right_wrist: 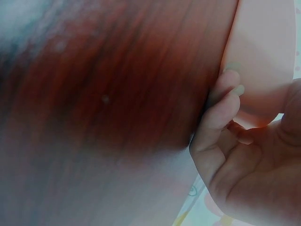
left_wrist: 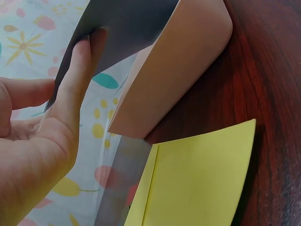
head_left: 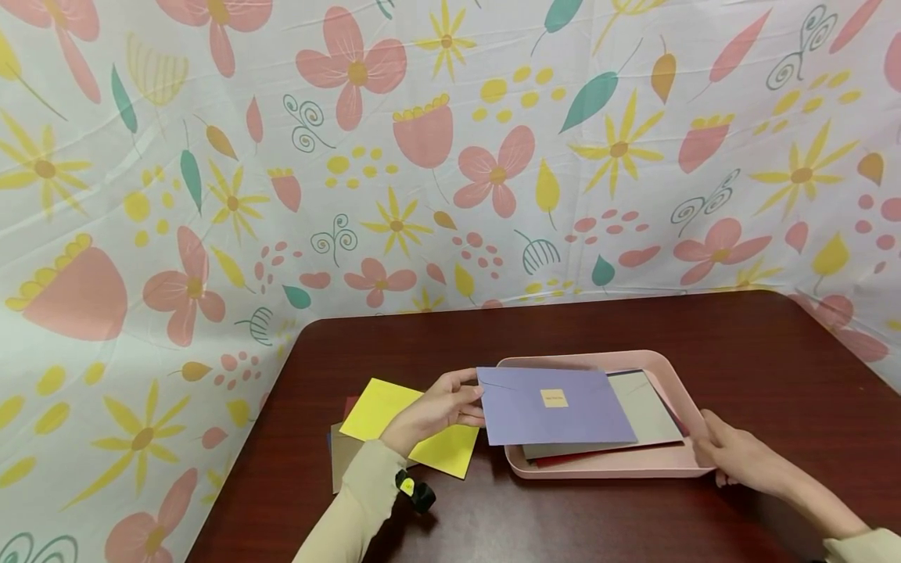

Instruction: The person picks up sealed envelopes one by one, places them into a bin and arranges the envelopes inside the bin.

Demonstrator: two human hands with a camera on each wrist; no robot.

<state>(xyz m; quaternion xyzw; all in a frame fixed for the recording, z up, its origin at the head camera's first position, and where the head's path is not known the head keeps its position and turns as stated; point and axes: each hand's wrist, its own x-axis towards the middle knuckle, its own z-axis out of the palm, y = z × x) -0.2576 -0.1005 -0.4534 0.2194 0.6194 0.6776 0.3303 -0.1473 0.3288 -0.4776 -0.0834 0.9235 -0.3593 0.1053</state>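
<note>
My left hand (head_left: 438, 408) pinches the left edge of a lavender envelope (head_left: 517, 414) with a small cream sticker, thumb on top. That envelope is tilted over a pink tray (head_left: 605, 474), covering part of its contents. In the left wrist view the envelope's underside (left_wrist: 127, 28) looks dark, with fingers (left_wrist: 77, 80) beneath it. My right hand (head_left: 739, 453) grips the tray's right end; in the right wrist view its curled fingers (right_wrist: 218, 110) touch the tray wall (right_wrist: 263, 52). A pale grey envelope (head_left: 644, 408) and a red edge show inside the tray.
Left of the tray, a yellow envelope (head_left: 446, 450) lies on a tan one (head_left: 345, 457), with red and blue edges peeking out. A dark band with a yellow tag (head_left: 415, 490) is at the left wrist. Behind the brown table (head_left: 394, 344) hangs a floral cloth (head_left: 436, 211).
</note>
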